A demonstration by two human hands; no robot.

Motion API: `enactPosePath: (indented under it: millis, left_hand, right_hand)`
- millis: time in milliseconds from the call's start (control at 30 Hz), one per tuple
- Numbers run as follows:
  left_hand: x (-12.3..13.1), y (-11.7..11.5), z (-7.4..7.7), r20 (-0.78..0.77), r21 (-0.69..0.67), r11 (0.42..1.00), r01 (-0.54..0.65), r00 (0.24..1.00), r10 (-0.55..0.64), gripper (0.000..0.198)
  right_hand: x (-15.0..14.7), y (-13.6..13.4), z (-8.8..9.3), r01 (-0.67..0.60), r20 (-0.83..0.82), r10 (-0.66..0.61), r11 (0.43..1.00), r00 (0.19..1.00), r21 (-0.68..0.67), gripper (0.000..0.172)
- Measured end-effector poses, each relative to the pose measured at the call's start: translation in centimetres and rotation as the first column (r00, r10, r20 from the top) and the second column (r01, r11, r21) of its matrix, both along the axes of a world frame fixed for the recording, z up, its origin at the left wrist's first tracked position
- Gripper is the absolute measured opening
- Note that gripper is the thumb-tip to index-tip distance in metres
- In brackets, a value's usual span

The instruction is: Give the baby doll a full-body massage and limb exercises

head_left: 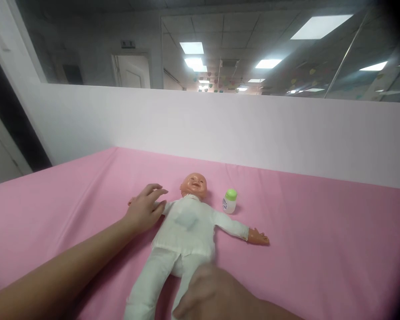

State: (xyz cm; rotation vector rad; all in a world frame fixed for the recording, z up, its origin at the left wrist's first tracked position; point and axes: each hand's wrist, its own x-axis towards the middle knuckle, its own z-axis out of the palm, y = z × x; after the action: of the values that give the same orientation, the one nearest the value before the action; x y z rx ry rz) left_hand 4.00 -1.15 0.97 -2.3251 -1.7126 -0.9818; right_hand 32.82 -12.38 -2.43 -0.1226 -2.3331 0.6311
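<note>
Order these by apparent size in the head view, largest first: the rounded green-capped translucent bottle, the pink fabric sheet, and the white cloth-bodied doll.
1. Pink fabric sheet
2. White cloth-bodied doll
3. Rounded green-capped translucent bottle

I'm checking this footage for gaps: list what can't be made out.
All in the head view:
Feet of the doll: cut off by the bottom edge.
Right hand: blurred; any grip unclear.
One sleeve: partly behind the left hand.
Label on the green-lidded container: too small to read.
</note>
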Motion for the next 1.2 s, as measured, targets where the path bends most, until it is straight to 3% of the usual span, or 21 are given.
enactPosePath:
  millis: [67,133,200,267,333,400,433,567,667,833,967,1067,1133,1200]
  left_hand:
    - [1.8,-0.9,0.8,0.026,-0.101,0.995,0.018,1.000,-0.015,0.038]
    - [3.3,-1.3,1.5,0.045,-0.213,0.976,0.056,0.998,-0.048,0.038]
    - [4.4,-1.4,1.8,0.059,-0.307,0.948,0.089,0.995,-0.075,0.040]
    - [5.0,-1.3,1.7,0.092,-0.351,0.931,0.101,0.993,-0.073,0.041]
    - [5.1,-1.1,1.3,0.147,-0.365,0.925,0.103,0.988,-0.052,0.043]
    - [4.8,-1.0,0.9,0.198,-0.377,0.920,0.109,0.980,-0.035,0.043]
    - [4.7,-1.1,0.7,0.222,-0.385,0.916,0.116,0.975,-0.030,0.043]
    - [4.4,-1.6,0.5,0.358,-0.424,0.882,0.206,0.933,-0.046,0.046]
    - [4.8,-2.2,0.8,0.521,-0.466,0.797,0.385,0.847,-0.104,0.050]
    - [5.5,-3.3,1.3,0.819,-0.436,0.621,0.651,0.574,-0.026,0.066]
    - [5.9,-3.9,1.4,0.909,-0.367,0.562,0.741,0.415,0.045,0.067]
    - [6.3,-4.3,1.4,0.962,-0.260,0.513,0.818,0.263,0.068,0.062]
    - [6.7,-4.6,1.5,0.974,-0.224,0.468,0.855,0.185,0.128,0.062]
    - [7.0,-5.1,1.8,0.963,-0.221,0.346,0.912,0.147,0.227,0.070]
  right_hand:
    - [1.0,0.2,1.2,0.075,-0.052,-0.077,0.996,0.996,-0.042,0.018]
    - [2.0,0.5,1.9,0.293,-0.115,-0.303,0.952,0.946,-0.091,0.022]
    - [2.8,1.1,2.2,0.547,-0.092,-0.561,0.826,0.823,-0.138,0.030]
    - [3.2,1.8,2.2,0.711,0.035,-0.714,0.690,0.700,-0.138,0.034]
    - [3.3,2.4,2.0,0.793,0.170,-0.774,0.596,0.610,-0.128,0.029]
    - [3.2,2.6,1.8,0.822,0.251,-0.784,0.553,0.569,-0.136,0.022]
    - [3.1,2.6,1.6,0.821,0.273,-0.775,0.550,0.570,-0.152,0.024]
    - [2.9,2.4,0.9,0.742,0.337,-0.663,0.627,0.668,-0.237,0.071]
    - [3.0,2.3,0.6,0.683,0.361,-0.589,0.690,0.723,-0.240,0.085]
    - [2.8,1.9,0.6,0.672,0.416,-0.585,0.736,0.696,-0.088,0.090]
    - [2.4,1.3,0.1,0.650,0.381,-0.651,0.745,0.656,0.153,0.085]
    - [2.5,1.0,-0.7,0.596,0.246,-0.663,0.746,0.707,0.296,0.086]
    - [2.3,0.7,-1.0,0.528,0.171,-0.600,0.782,0.781,0.331,0.092]
    - [1.9,0.5,-1.1,0.475,0.146,-0.533,0.827,0.834,0.301,0.095]
